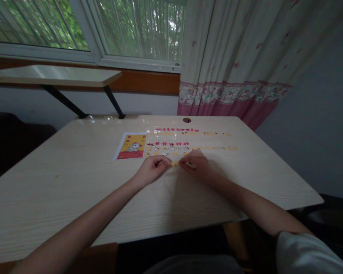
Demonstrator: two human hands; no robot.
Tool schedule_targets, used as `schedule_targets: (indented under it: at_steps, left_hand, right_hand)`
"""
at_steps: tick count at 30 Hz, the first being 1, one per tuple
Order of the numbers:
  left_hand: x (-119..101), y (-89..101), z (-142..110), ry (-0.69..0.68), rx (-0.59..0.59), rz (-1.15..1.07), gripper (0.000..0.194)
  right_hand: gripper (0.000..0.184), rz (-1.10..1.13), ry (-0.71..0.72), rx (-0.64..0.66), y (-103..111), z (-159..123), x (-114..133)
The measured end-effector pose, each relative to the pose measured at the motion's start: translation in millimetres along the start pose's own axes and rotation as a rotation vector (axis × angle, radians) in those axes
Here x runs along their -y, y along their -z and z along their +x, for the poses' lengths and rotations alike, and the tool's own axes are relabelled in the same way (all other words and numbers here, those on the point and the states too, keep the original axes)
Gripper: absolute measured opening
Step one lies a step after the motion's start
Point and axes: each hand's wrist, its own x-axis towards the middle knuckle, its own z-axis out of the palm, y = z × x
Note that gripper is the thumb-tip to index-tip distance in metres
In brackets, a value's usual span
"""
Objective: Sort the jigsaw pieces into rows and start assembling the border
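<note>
Yellow jigsaw puzzle pieces [175, 164] are pinched between my two hands, low over the table. My left hand [154, 167] is closed, thumb and fingertips on their left end. From the other side my right hand [196, 164] grips the right end with its fingers pressed together. Whether the pieces are joined is too small to make out. Just beyond my hands lie rows of loose puzzle pieces, red ones [177, 129] at the back and yellow ones [214, 148] nearer. Left of the rows is a picture sheet [133, 146] showing a white dog-like figure on yellow and red.
The pale wooden table [82, 182] carries a raised shelf [74, 76] on black brackets at its back left. A round cable hole [186, 120] sits near the back edge. Behind are a window [137, 30] and a floral curtain [231, 57].
</note>
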Motion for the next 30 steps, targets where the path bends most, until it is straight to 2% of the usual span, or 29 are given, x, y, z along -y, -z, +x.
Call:
schedule_targets:
  at_steps: [4,6,8,11,14,30]
  left_hand:
    - [9,12.4,-1,-0.234,0.02,0.448,0.022]
    - [16,17.7,0,-0.296,0.037,0.631,0.023]
    - [21,20.1,0,-0.324,0.057,0.722,0.023]
    - [25,18.8,0,-0.349,0.085,0.752,0.022]
    - [24,15.2,0,-0.366,0.096,0.744,0.021]
    - [19,11.5,-1,-0.37,0.076,0.712,0.023]
  right_hand:
    - [0.009,-0.002,-0.11,-0.049,-2,2,-5]
    - [0.008,-0.011,-0.18,-0.056,-5,1,-10]
    - [0.007,-0.008,-0.214,-0.008,-9,1,-15]
    - [0.006,-0.007,-0.217,0.102,-16,-1,-21]
    - [0.006,-0.022,-0.224,0.15,-20,-1,-23]
    - [0.002,-0.042,-0.228,0.178,-22,-1,-20]
